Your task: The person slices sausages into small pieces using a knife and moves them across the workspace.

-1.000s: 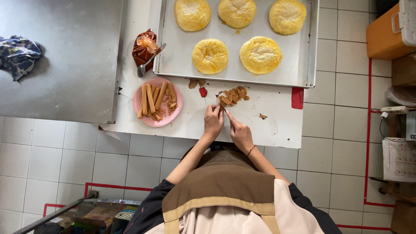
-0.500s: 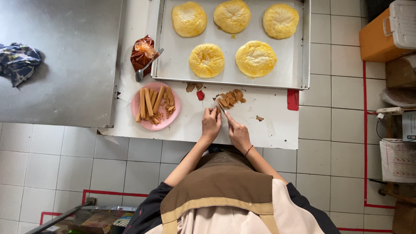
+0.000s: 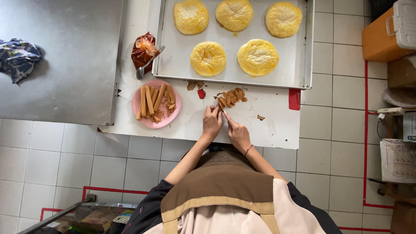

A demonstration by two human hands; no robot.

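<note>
Nearest the camera is the person's brown and cream apron (image 3: 221, 190); from it both forearms reach up to the white work table (image 3: 268, 125). The left hand (image 3: 212, 122) is curled with fingertips pressed down on the near end of a sausage being cut; the right hand (image 3: 237, 132), a bead bracelet (image 3: 247, 150) at its wrist, is closed around a knife whose blade is mostly hidden. Just beyond the fingers lies a fanned pile of sausage slices (image 3: 231, 98); to its left a pink plate (image 3: 141, 119) carries whole sausage sticks (image 3: 149, 100). Farther off stand a red-brown sauce bag (image 3: 142, 52) with a spoon (image 3: 148, 63), and the metal baking tray (image 3: 182, 56) bearing five round yellow buns (image 3: 257, 56).
</note>
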